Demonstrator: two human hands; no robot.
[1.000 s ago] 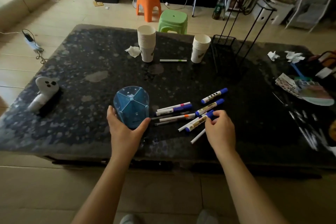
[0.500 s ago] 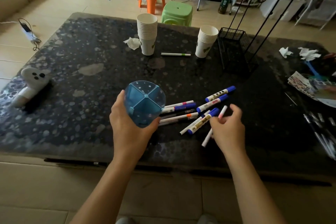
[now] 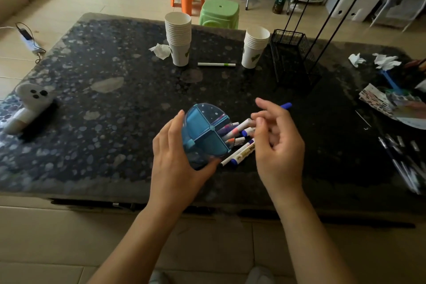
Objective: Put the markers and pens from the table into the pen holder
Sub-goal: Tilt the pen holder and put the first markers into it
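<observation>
My left hand grips the translucent blue pen holder, which has four compartments and is tilted with its mouth toward the right, just above the dark table. My right hand pinches a white pen whose end is at the holder's mouth. Several blue-capped markers lie on the table under and right of the holder. Behind my right hand one blue cap sticks out. A green-tipped white pen lies far back between the cup stacks.
Two stacks of paper cups and a black wire basket stand at the back. A white ghost figure lies at the left, crumpled tissue by the cups, papers and clutter at the right.
My left hand has lifted the holder and tipped its mouth to the right. My right hand has picked a white pen from the pile and brought it to the holder's mouth.
</observation>
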